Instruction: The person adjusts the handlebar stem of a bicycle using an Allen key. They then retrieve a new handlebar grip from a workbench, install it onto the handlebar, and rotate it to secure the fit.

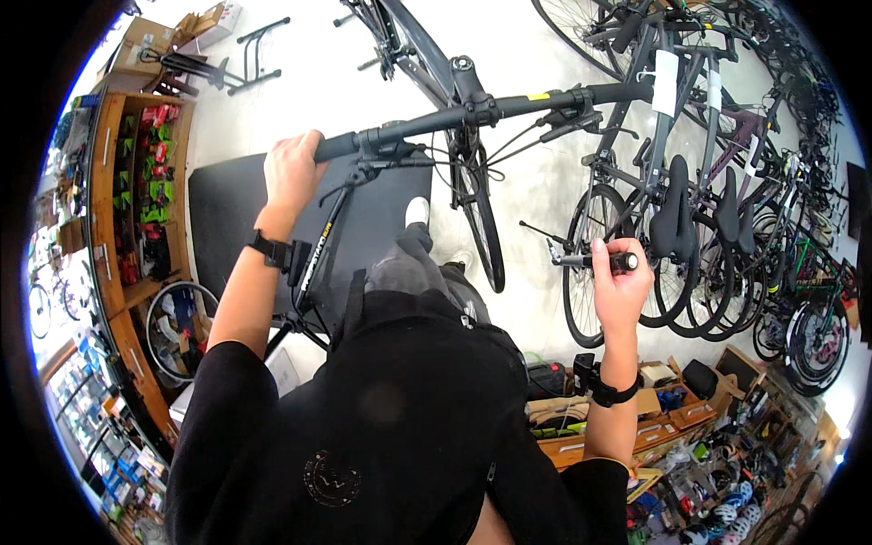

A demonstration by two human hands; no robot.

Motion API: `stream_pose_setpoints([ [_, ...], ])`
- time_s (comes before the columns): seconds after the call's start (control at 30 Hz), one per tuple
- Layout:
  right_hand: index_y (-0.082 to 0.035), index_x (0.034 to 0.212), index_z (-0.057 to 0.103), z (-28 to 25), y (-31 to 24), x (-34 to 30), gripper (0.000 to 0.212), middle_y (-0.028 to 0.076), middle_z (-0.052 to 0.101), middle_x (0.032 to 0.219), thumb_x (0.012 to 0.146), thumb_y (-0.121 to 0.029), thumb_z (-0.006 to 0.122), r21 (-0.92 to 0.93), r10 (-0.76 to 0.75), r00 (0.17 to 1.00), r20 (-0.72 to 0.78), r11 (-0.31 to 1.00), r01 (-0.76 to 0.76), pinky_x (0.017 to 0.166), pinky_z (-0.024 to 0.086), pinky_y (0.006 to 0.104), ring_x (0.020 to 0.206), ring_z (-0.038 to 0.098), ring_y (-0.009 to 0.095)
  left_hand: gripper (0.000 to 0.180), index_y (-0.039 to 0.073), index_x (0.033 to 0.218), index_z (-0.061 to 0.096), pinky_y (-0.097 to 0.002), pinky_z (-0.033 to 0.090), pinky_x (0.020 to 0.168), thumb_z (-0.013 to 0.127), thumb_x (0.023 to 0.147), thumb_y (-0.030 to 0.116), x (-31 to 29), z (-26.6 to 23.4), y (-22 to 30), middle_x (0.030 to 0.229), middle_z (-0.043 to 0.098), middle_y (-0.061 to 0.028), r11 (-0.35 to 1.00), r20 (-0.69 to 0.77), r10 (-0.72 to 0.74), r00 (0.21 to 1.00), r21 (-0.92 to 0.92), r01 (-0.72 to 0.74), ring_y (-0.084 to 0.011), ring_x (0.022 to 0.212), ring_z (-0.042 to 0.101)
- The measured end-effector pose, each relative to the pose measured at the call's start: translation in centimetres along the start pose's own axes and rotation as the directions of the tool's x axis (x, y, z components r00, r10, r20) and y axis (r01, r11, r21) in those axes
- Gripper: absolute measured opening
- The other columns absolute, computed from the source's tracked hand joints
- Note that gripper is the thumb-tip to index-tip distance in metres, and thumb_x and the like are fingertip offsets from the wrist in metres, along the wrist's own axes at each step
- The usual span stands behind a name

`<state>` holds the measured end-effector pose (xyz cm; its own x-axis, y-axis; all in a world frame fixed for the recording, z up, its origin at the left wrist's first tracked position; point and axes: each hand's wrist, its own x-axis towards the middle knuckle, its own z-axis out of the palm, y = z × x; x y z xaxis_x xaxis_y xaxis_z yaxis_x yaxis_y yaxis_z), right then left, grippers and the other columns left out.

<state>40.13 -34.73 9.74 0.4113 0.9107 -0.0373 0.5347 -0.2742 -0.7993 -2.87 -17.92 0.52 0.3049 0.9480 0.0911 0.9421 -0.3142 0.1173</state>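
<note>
My left hand [292, 168] is closed on the left end of a black bicycle handlebar [409, 127], at its grip. The bar slants up to the right across the view, with the stem [469, 86] at its middle, brake levers and loose looping cables. Below the stem a front wheel [490, 232] shows. In my right hand [622, 272], lower and apart from the bar, is a black-handled tool [574, 261] with a silver head; its exact kind is unclear. My fingers wrap its handle, and the rounded end sticks out on the right.
A black mat [232, 218] lies on the pale floor. Parked bicycles [672, 209] crowd the right side. A wooden cabinet [109, 173] stands left, near a loose wheel rim [156, 336]. A black and yellow tube [318, 250] rises beside my left arm. Wooden drawers [695, 413] are at lower right.
</note>
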Motion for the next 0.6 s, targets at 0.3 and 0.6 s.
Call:
stream_pose_setpoints([
  [0.3,-0.002,0.08,0.055,-4.5,5.1,-2.9,0.021,0.002,0.054,0.064,0.087,-0.011,0.073,-0.075,-0.103,0.992,0.07,0.991,0.108,0.053,0.04,0.0259,0.057,0.047,0.008,0.055,0.009,0.126,0.053,-0.0433,0.037,0.102,0.075,0.076,0.015,-2.8,-0.4,1.4,0.126,0.053,-0.014,0.994,-0.301,-0.103,0.948,-0.008,0.105,-0.0344,0.12,0.049],
  [0.6,-0.002,0.08,0.056,-12.1,13.0,-6.5,0.022,0.003,0.055,0.062,0.086,-0.013,0.074,-0.086,-0.172,0.971,0.168,0.978,0.188,0.053,0.041,0.0281,0.055,0.049,0.011,0.038,0.001,0.111,0.054,-0.0461,0.041,0.095,0.069,0.076,0.005,-16.5,0.1,15.6,0.114,0.056,-0.0186,0.95,-0.383,-0.263,0.885,-0.265,0.167,-0.0374,0.109,0.052],
])
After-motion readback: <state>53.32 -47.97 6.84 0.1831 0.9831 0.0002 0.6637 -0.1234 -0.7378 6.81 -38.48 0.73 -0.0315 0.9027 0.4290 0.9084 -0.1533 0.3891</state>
